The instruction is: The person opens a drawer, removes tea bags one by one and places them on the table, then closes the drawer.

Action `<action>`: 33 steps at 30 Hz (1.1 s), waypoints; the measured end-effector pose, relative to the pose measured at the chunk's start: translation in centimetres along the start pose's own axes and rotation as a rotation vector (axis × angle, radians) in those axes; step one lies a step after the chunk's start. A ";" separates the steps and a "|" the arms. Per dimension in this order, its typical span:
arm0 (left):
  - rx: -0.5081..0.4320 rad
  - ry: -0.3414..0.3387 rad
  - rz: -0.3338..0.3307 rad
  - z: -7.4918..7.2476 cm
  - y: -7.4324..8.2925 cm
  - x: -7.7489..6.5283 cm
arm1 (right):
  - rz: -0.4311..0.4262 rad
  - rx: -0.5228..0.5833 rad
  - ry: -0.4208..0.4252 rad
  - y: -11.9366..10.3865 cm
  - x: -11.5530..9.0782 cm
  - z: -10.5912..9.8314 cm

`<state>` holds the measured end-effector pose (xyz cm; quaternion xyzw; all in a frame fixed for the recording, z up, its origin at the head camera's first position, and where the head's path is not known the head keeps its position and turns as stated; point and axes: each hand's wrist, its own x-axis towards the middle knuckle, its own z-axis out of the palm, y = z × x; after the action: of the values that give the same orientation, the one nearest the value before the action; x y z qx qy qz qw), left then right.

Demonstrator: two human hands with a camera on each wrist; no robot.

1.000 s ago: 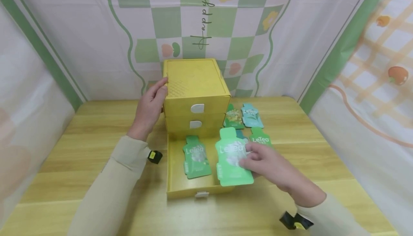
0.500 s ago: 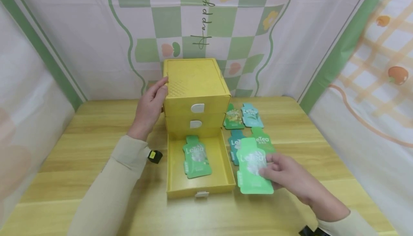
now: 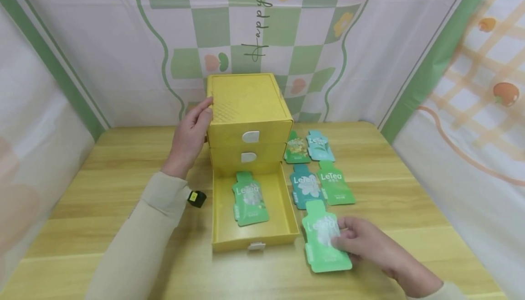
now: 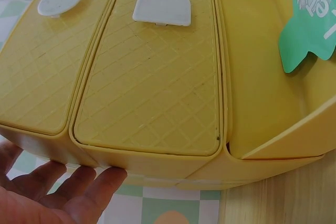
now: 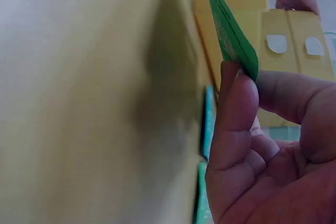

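Observation:
My right hand (image 3: 371, 245) pinches a light green LeTea sachet (image 3: 324, 240) by its right edge, to the right of the pulled-out bottom drawer (image 3: 254, 246). In the right wrist view this sachet (image 5: 231, 30) is tilted above the wooden table, its shadow falling beside it. On the left, my left hand (image 3: 190, 138) rests against the side of the yellow drawer box (image 3: 250, 97). The left wrist view has its fingers (image 4: 107, 184) laid along the box's side wall. Inside the drawer lies another green sachet (image 3: 251, 202).
Two sachets, a teal one (image 3: 306, 190) and a green one (image 3: 336, 186), lie right of the drawer. Behind them are a dark green sachet (image 3: 297, 149) and a light blue one (image 3: 321, 147). A printed curtain (image 3: 262, 26) hangs behind the table (image 3: 123, 177).
My right hand has carried the light green sachet from over the drawer to the right and toward the front, lowering it near the table. My left hand has stayed on the box.

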<state>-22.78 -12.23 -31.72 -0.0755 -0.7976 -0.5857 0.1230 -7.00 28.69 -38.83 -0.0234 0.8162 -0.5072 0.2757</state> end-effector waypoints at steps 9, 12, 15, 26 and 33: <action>0.004 -0.001 0.011 0.0 -0.1 0.1 | 0.095 -0.042 0.031 1.2 -0.6 0.8; 0.000 0.006 0.013 0.1 -0.2 0.2 | 0.118 -0.072 0.054 1.2 -0.6 1.0; -0.002 0.008 0.013 0.1 -0.2 0.2 | 0.122 -0.112 0.093 1.3 -0.6 1.2; -0.007 -0.004 0.010 0.0 -0.1 0.1 | 0.115 -0.181 0.206 1.5 -0.4 1.8; -0.006 -0.013 0.012 0.0 -0.1 0.1 | 0.158 -0.215 0.254 1.3 -0.4 2.0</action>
<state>-22.90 -12.26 -31.75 -0.0842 -0.7962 -0.5867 0.1211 -5.41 27.80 -40.43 0.0758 0.8933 -0.3927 0.2051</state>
